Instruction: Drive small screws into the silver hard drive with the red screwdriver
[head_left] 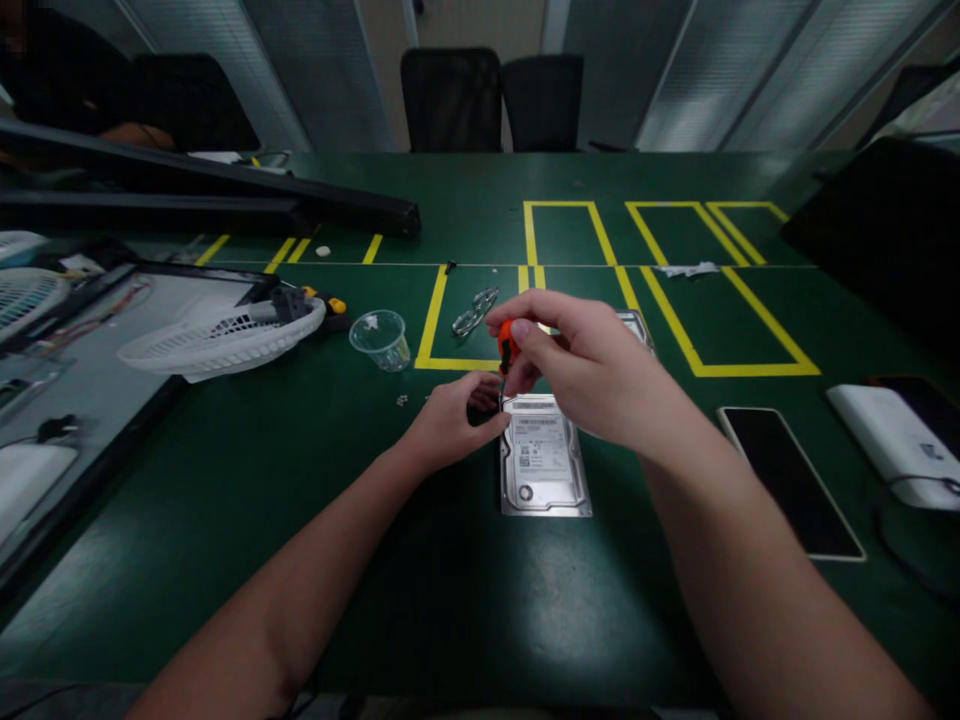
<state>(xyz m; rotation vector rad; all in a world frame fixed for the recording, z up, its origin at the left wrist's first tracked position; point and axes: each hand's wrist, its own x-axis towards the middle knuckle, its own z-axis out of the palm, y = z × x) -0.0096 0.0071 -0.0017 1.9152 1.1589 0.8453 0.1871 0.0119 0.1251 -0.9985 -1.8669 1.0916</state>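
Note:
A silver hard drive (544,460) with a white label lies flat on the green table in front of me. My right hand (577,350) grips a screwdriver (508,345) by its red-orange and black handle. The screwdriver stands nearly upright, its shaft pointing down at the drive's far left corner. The very tip is hard to make out. Beside that corner, my left hand (461,420) is curled with its thumb pressed on the drive's left edge. Behind my right hand, another metal drive-like object (635,325) is partly hidden. Small screws (403,400) lie left of my left hand.
A clear plastic cup (381,345) and a pair of glasses (475,312) sit farther back. At left are a white fan guard (225,340) and a large panel (112,400). A phone (791,480) and white power bank (896,440) lie right. A person (67,80) is at far left.

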